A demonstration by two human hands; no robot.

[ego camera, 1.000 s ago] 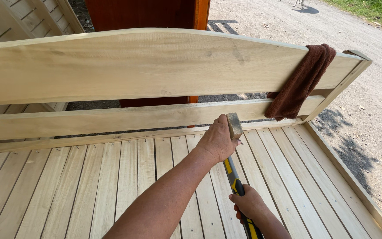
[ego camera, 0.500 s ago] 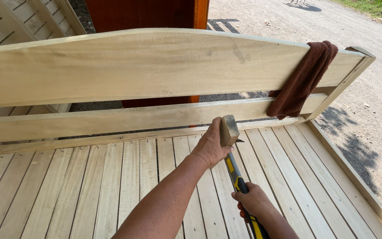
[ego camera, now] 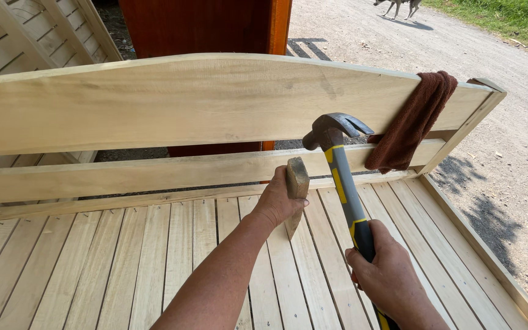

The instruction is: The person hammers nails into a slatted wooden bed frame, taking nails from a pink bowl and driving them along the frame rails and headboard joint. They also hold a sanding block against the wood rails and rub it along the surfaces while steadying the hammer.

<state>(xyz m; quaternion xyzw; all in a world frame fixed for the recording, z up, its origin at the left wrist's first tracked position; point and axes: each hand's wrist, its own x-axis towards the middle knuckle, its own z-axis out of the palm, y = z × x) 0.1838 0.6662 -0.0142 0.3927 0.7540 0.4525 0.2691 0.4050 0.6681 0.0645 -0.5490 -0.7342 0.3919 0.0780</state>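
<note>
A: What do the hands hold?

B: The left hand has its fingers closed around a short pale wooden block, stood upright on the pale slatted wooden panel, just below its lower rail.

A: And the right?

B: The right hand grips the grey-and-yellow-handled claw hammer, its head raised above the block. A brown cloth hangs over the top board.

The left hand covers the middle of the wooden block and wherever its lower tip meets the slats, the hammer handle's end runs off the bottom edge beneath the right hand, and the animal is cropped at the top.
</note>
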